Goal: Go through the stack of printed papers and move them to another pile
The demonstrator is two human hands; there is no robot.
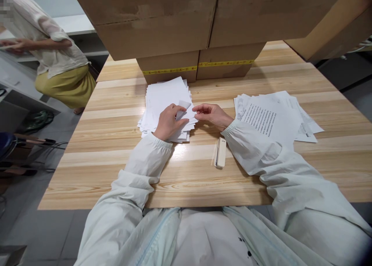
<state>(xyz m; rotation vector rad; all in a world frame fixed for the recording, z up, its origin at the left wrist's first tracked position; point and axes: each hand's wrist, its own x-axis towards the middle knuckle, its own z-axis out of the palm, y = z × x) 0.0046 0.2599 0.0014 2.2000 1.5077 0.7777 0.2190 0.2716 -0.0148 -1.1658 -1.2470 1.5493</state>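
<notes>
On the far left I'm seeing a co-worker (pixel 62 62) in a white top and yellow-green lower clothing, who is standing beside pale shelving, well apart from the work. The wood-grained counter (pixel 95 177) is filling the middle of my view, and a stack of white sheets (pixel 162 91) is lying on its left half, edges jutting unevenly. My left hand (pixel 168 122) is resting on that stack, thumb and forefinger parted around a turned-up paper corner (pixel 185 103); I'm not able to tell whether this grip is pinching it. Behind the stack, cardboard boxes (pixel 165 24) are standing two high, the upper ones overhanging, the lower ones wearing yellow tape (pixel 226 63). My right hand (pixel 213 115) is reaching in from the other side, its fingertips bunching at the stack's right edge; I can't tell whether that grip is grasping a sheet or only touching. Nearer me, a cream stapler (pixel 221 153) is lying on the counter just beside the right sleeve (pixel 250 151). Further right, a pile of printed pages (pixel 280 111) is spreading out, some corners fanning, and the sleeve is hiding its near left part. Another brown carton (pixel 334 31) is showing at upper right.
</notes>
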